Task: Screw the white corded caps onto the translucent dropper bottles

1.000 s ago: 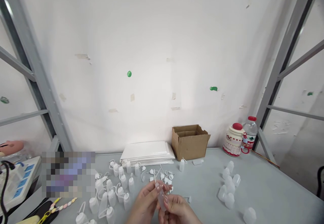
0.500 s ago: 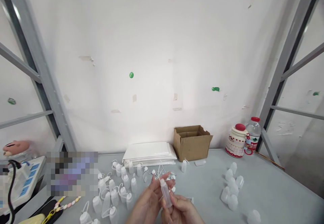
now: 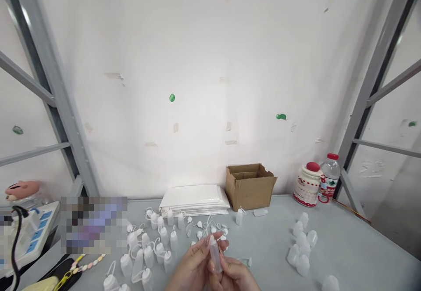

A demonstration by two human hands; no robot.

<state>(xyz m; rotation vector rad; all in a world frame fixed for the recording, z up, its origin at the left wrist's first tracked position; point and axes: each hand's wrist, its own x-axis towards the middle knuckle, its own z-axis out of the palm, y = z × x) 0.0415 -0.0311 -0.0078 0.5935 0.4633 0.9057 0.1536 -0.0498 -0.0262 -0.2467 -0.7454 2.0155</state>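
Observation:
A small translucent squeeze bottle (image 3: 215, 256) stands slightly tilted between my two hands. My right hand (image 3: 235, 273) is closed on its body, with the thumb along the side. My left hand (image 3: 194, 262) is closed around its upper part, thumb by the narrow tip and fingers behind. Just beyond my fingers lie several loose white caps with thin straps (image 3: 199, 224). Left of my hands, several white bottles with looped straps (image 3: 149, 256) stand in a group. One more strapped bottle (image 3: 239, 217) is upright near the box.
Several translucent bottles (image 3: 302, 242) lie at the right. A cardboard box (image 3: 251, 192) and stacked white sheets (image 3: 192, 199) stand by the wall. A patterned jar (image 3: 307, 185) and a clear bottle (image 3: 330, 170) occupy the back right corner. A power strip (image 3: 39, 234) sits far left.
My left fingers, more spread before, have drawn in around the bottle's top. Both hands and the bottle stay nearly in place. A small loose cap shows more clearly right of my hand.

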